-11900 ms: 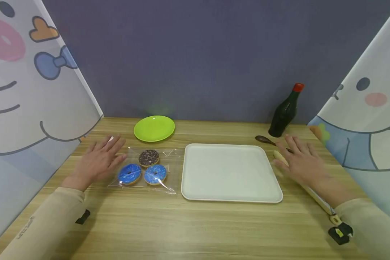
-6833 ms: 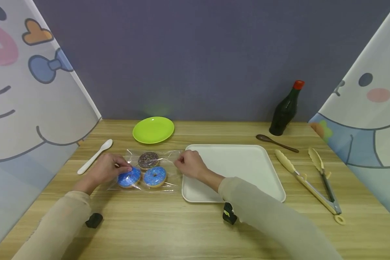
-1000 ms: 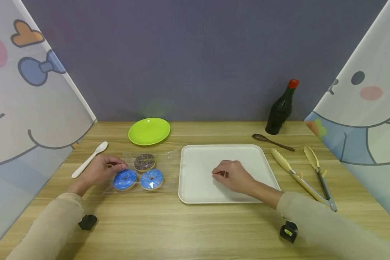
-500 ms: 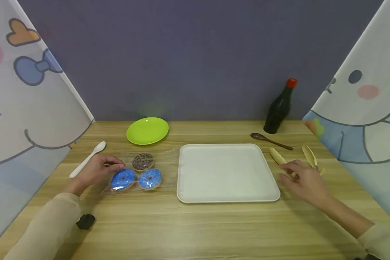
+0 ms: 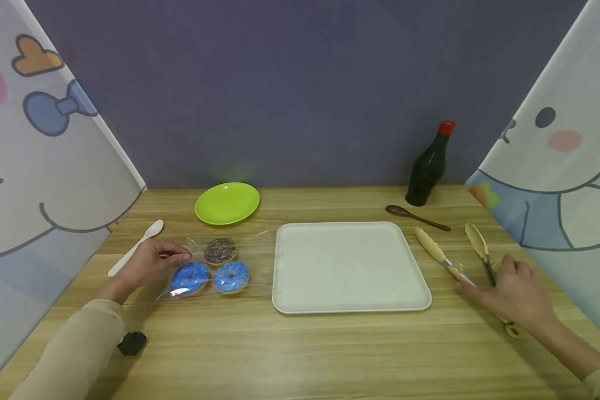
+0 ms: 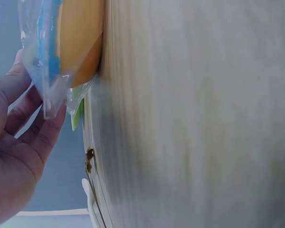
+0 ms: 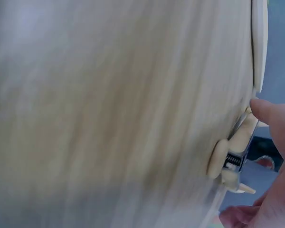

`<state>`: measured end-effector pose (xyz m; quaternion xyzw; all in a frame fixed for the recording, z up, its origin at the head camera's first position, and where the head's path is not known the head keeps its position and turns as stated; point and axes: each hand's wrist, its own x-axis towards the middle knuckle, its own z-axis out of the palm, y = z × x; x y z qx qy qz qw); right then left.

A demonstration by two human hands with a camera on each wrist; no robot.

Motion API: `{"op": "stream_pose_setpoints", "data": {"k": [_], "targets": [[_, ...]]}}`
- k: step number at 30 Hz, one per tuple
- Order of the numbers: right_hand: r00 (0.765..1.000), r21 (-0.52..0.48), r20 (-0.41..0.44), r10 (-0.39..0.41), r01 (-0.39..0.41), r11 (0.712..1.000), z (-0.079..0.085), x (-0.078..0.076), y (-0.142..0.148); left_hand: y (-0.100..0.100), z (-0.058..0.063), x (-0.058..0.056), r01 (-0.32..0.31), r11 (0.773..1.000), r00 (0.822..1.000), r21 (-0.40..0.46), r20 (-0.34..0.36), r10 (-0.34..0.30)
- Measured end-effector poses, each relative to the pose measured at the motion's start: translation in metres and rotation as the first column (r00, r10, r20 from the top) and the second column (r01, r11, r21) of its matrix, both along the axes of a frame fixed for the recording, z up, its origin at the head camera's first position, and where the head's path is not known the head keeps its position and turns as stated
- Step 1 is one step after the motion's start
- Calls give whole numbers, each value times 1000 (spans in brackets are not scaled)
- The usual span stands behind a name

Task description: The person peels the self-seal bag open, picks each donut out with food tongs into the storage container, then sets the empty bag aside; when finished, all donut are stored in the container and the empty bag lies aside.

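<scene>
In the head view my left hand [image 5: 150,264] pinches the left edge of a clear plastic bag [image 5: 261,261] lying on the wooden table. Inside the bag are two blue-iced donuts [image 5: 231,281] and a dark sprinkled donut [image 5: 220,251]. The left wrist view shows the bag's corner [image 6: 47,92] between thumb and fingers, beside a donut's tan side [image 6: 80,40]. My right hand [image 5: 517,291] is over the yellow-tipped tongs [image 5: 431,246], thumb by one arm and fingers by the other. In the right wrist view the tongs' hinge end [image 7: 232,161] shows between thumb and fingers, which stay spread.
A white tray [image 5: 350,266] lies right of the bag. Behind are a green plate [image 5: 227,204] and, at the right, a dark bottle [image 5: 426,172] with a red cap. A brown spoon [image 5: 415,216] lies before the bottle. A white spoon [image 5: 139,244] is near the left hand.
My right hand has moved right, from above the tray to the tongs. Earlier it was at the bag's right edge. My left hand keeps its pinch on the bag.
</scene>
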<state>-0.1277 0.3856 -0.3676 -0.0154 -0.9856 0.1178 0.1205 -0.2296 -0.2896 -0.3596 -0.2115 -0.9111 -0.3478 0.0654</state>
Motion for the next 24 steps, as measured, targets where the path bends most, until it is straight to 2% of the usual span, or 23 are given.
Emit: {"op": "stream_pose_setpoints", "data": {"k": [3, 6, 11, 20, 24], "targets": [[992, -20, 125, -20, 22, 1000, 0, 0, 6, 0, -1, -1, 5, 1000, 1000, 7, 5, -5], [977, -52, 213, -9, 20, 998, 1, -1, 9, -1, -2, -2, 13, 1000, 1000, 18, 5, -13], [963, -87, 270, 8, 16, 996, 2, -3, 9, -2, -2, -1, 18, 999, 1000, 28, 12, -18], [980, -151, 198, 16, 15, 988, 5, -5, 5, -1, -4, -3, 33, 999, 999, 32, -11, -33], [988, -157, 137, 66, -44, 987, 11, -8, -6, -1, -4, -3, 44, 998, 999, 40, -5, -43]]}}
